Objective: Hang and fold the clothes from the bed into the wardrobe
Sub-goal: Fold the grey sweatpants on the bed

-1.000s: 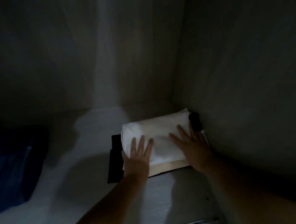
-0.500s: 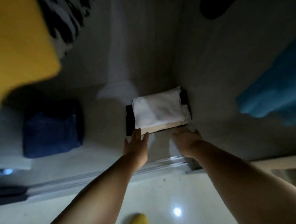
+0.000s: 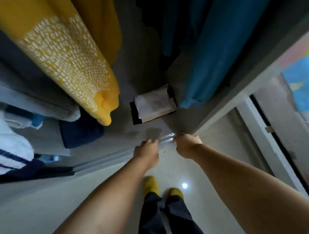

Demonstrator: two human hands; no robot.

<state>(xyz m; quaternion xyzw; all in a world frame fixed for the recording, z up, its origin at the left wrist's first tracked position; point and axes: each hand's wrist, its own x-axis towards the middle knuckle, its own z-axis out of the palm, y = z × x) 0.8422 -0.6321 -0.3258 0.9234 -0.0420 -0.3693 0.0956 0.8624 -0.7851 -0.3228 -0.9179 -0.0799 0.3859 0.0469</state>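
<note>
A folded white cloth (image 3: pixel 153 102) lies on top of a small stack with dark and beige pieces, on the wardrobe floor (image 3: pixel 147 131) in its right corner. My left hand (image 3: pixel 146 151) and my right hand (image 3: pixel 188 144) hang over the metal door track (image 3: pixel 166 137) at the wardrobe's front edge, apart from the stack. Both hold nothing, fingers loosely curled downward. A yellow printed garment (image 3: pixel 71 60) and a teal garment (image 3: pixel 216 39) hang above.
A folded dark blue item (image 3: pixel 81 132) lies left of the stack. White and striped clothes (image 3: pixel 1 136) hang at the far left. My feet in yellow socks (image 3: pixel 151 184) stand on the glossy floor. A door frame (image 3: pixel 266 135) stands at the right.
Both hands have pulled back from the white stack to the wardrobe's front edge. The view has risen and backed out, so the hanging clothes and my feet show.
</note>
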